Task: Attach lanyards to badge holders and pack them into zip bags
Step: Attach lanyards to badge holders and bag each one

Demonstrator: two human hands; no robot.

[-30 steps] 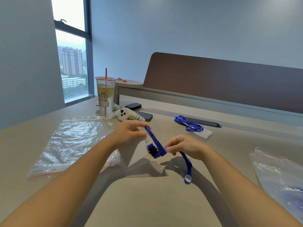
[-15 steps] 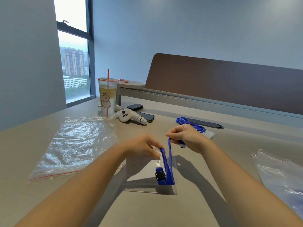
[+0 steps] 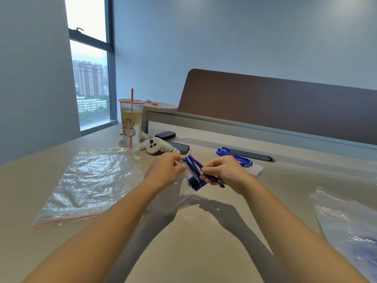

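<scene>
Left hand (image 3: 165,170) pinches top of clear badge holder (image 3: 184,193), held above mid desk (image 3: 204,252). Right hand (image 3: 223,172) pinches folded blue lanyard (image 3: 194,165), clip (image 3: 193,183) on holder. Risk: loose folds spring open, snagging at zip bag (image 3: 89,184) mouth near left edge.

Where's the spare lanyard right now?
Head view: the spare lanyard lies on the desk right of centre, just beyond the right hand, beside the dark cable slot.
</scene>
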